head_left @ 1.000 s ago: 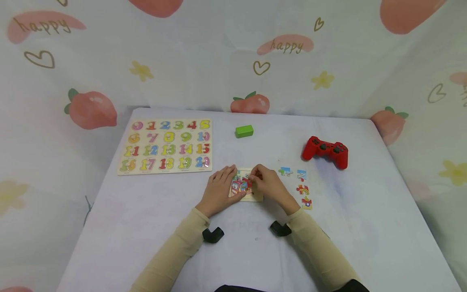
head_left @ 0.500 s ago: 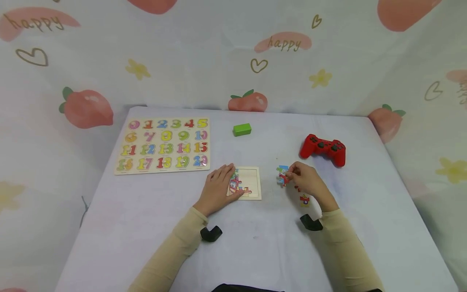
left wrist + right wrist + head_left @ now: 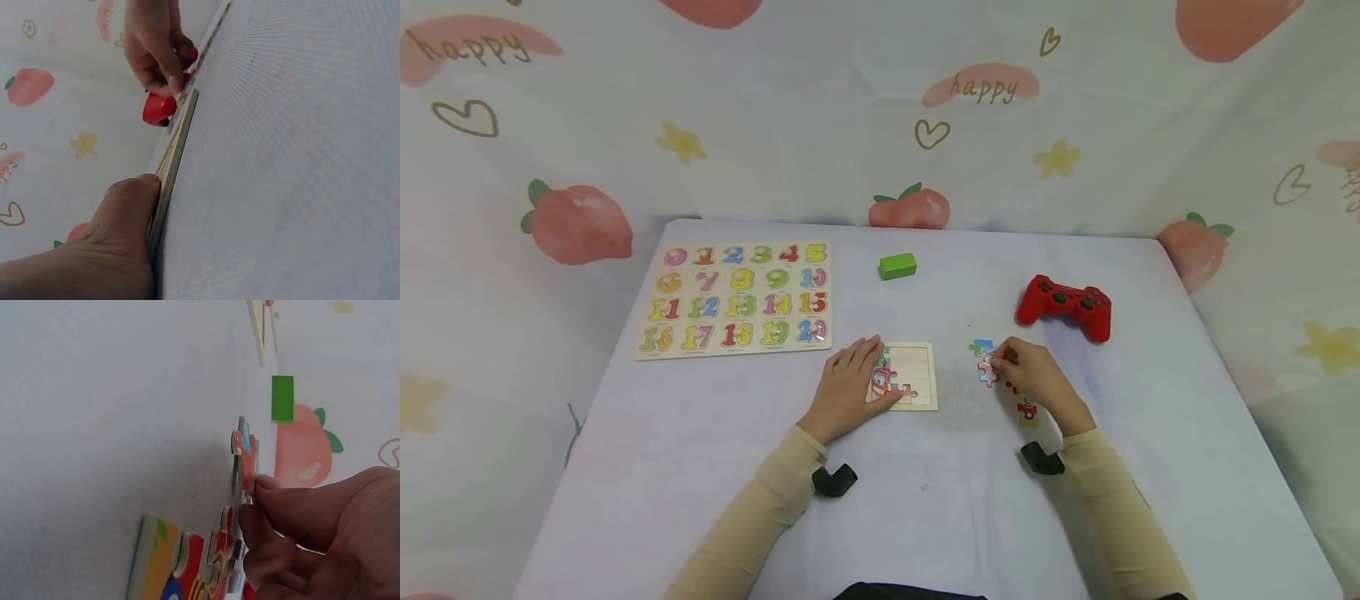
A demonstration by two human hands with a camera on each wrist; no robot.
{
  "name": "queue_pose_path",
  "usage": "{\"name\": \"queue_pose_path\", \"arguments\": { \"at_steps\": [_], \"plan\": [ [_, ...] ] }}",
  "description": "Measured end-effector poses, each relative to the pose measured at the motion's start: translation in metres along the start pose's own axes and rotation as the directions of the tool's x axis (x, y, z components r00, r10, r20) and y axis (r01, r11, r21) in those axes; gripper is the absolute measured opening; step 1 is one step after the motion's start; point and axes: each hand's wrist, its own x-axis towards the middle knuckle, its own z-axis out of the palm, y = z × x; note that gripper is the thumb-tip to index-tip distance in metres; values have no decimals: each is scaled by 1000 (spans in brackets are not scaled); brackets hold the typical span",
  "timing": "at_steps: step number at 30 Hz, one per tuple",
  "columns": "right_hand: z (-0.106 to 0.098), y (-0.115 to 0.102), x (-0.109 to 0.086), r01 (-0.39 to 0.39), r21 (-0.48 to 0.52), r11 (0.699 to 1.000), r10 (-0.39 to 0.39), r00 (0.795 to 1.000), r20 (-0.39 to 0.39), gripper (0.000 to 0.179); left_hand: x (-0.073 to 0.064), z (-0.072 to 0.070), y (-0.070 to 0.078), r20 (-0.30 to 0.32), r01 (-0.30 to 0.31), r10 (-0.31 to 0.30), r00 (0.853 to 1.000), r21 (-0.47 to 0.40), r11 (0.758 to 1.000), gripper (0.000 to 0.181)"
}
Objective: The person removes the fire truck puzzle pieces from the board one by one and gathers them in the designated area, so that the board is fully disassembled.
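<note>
The left hand [image 3: 844,390] lies with extended fingers over the left side of the puzzle tray [image 3: 913,364]; the left wrist view shows its thumb on the rim. The right hand [image 3: 1033,375] pinches a jigsaw piece [image 3: 246,464], right of the tray, its red face clear only in the right wrist view. Farther across the table [image 3: 895,517], only the head view shows the number board [image 3: 722,293] whole, with a red controller [image 3: 1067,307] and green block [image 3: 898,267].

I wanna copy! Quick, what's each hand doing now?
Left hand: open, resting on the puzzle board.
Right hand: closed, pinching a puzzle piece.
</note>
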Motion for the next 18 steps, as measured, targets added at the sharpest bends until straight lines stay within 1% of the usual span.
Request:
{"name": "queue_pose_path", "arguments": {
  "at_steps": [3,5,10,13,18],
  "plan": [
    [-1,-4,-2,-13,-20,1000,13,1000,8,13,0,0,0,2,0,0,1000,4,1000,82],
    [-2,-6,-4,-24,-25,999,25,999,31,17,0,0,0,4,3,-3,1000,6,1000,82],
    [-4,-9,-7,-5,-55,998,9,997,80,24,0,-2,0,14,8,-8,1000,3,1000,82],
    [-2,-9,-8,17,-72,997,-11,997,80,22,0,-2,0,20,9,-9,1000,3,1000,81],
    [1,-9,-11,33,-58,998,-28,997,75,19,0,-2,1,26,12,-12,1000,5,1000,80]
  ]
}}
